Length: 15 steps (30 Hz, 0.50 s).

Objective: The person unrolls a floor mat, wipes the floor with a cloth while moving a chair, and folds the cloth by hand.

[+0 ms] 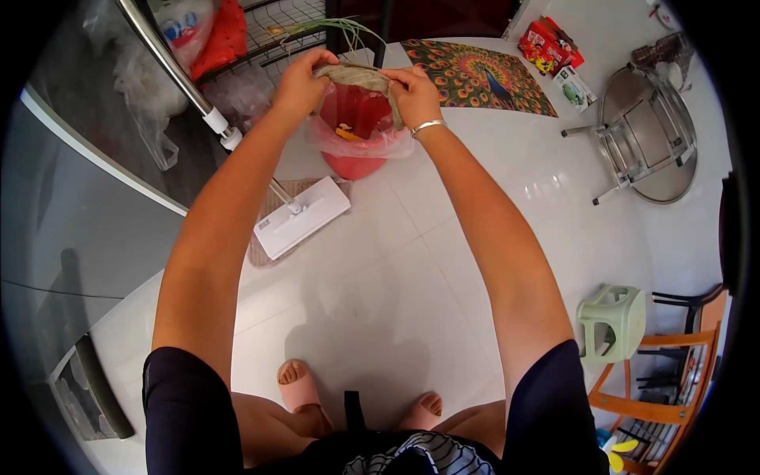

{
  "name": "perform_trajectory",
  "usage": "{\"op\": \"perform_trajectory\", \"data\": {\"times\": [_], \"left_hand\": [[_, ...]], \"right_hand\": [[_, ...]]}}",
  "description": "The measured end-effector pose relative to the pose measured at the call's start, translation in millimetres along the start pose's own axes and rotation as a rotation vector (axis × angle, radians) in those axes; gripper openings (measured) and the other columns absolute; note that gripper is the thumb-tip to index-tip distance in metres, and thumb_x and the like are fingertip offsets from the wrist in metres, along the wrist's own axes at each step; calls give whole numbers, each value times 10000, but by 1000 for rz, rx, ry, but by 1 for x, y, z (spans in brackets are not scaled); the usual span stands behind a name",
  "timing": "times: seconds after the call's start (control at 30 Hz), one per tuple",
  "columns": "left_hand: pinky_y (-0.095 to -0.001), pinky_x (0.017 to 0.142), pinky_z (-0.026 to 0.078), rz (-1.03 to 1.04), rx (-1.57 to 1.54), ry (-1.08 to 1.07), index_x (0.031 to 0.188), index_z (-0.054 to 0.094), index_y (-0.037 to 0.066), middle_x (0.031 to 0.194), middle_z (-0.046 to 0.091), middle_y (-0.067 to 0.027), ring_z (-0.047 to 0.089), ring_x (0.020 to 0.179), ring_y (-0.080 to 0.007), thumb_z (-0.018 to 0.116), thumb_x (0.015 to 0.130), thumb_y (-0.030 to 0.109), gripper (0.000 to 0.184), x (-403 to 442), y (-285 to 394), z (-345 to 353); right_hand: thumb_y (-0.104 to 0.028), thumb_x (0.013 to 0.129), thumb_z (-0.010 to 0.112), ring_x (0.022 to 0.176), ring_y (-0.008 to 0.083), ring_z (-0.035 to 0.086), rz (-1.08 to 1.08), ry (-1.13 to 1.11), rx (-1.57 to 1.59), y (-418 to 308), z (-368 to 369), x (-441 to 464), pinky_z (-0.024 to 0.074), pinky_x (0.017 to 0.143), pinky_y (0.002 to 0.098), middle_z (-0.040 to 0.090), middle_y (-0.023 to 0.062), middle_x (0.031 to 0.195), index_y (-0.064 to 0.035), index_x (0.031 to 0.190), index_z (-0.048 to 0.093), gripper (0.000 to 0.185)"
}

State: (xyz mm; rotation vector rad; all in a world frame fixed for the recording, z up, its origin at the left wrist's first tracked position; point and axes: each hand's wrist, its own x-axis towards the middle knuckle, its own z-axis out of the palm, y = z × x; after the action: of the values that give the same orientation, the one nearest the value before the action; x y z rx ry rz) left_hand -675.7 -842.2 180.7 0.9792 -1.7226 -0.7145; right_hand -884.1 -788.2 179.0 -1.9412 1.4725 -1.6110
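Stretched between both hands is a greyish-green cloth (pixel 362 77), held above a red trash bin (pixel 354 167). My left hand (pixel 303 84) pinches one end of it, and my right hand (pixel 415 96), with a silver bracelet at the wrist, grips the other end. Part of the cloth hangs down beside the right fingers. A clear plastic liner (pixel 388 145) folds out over the bin's rim. Inside the bin lies a small yellow piece of waste (pixel 347 133). The cloth's far side is hidden.
A flat mop (pixel 313 214) stands left of the bin, its pole slanting up. Behind are a wire rack (pixel 273 32) with plastic bags and a peacock-print mat (pixel 483 77). To the right are a folded round table (pixel 657 134), a green stool (pixel 613 317) and a wooden chair (pixel 649 408).
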Motion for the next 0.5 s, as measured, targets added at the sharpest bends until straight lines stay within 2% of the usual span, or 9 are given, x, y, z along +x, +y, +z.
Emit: {"op": "perform_trajectory", "data": {"times": [0.13,0.17,0.23,0.27,0.33,0.37,0.4,0.47,0.5], "left_hand": [[-311,865,470,191,239,95,992,615,75,1019,621,-84,604,998,-224,576,745,-78,293,16,-15,0],[-311,865,470,179,236,91,992,615,75,1019,621,-84,604,998,-224,576,745,-78,293,11,-18,7],[-343,877,468,404,248,335,960,609,60,994,620,-96,598,986,-283,598,737,-63,255,3,-22,22],[-343,877,468,390,250,324,960,609,60,994,620,-96,598,986,-283,598,737,-63,255,-1,-29,27],[-369,886,464,316,377,1,958,601,58,1014,629,-92,591,986,-316,619,744,-37,235,-10,-47,40],[-326,863,466,314,370,170,995,610,66,979,619,-63,590,952,-259,596,760,-40,258,-7,-51,42],[-326,863,466,295,365,157,995,610,66,979,619,-63,590,952,-259,596,760,-40,258,-10,-45,44],[-466,769,518,239,344,74,943,575,53,905,651,-168,654,841,-298,621,846,44,107,-26,-29,51],[-466,769,518,210,341,51,943,575,53,905,651,-168,654,841,-298,621,846,44,107,-26,-34,53]], "right_hand": [[-19,848,585,867,274,609,-64,-40,-114,4,7,20,496,784,329,602,109,967,-89,986,725,208],[-25,831,601,885,291,610,-105,64,-69,7,12,20,498,796,346,606,111,957,-94,945,725,182],[-30,822,608,892,299,609,-209,29,-150,15,26,14,499,801,359,609,112,953,-95,920,719,162],[-36,813,615,899,307,608,-310,-5,-230,24,34,6,500,807,371,612,113,950,-96,895,714,142],[-44,795,628,917,326,601,-230,-129,-329,38,38,-6,497,822,391,621,124,971,-96,878,696,119],[-42,806,626,892,289,604,-239,33,-329,36,33,-5,499,806,369,620,100,946,-94,901,686,124],[-39,817,624,867,253,607,-253,199,-334,37,31,-1,502,789,346,619,76,921,-91,924,676,129],[-114,757,689,957,341,614,-223,-105,-420,61,38,-5,476,897,420,644,191,977,-59,901,694,154],[-114,757,689,957,341,614,-191,-125,-417,58,38,-12,476,897,420,644,191,977,-59,901,694,154]]}}
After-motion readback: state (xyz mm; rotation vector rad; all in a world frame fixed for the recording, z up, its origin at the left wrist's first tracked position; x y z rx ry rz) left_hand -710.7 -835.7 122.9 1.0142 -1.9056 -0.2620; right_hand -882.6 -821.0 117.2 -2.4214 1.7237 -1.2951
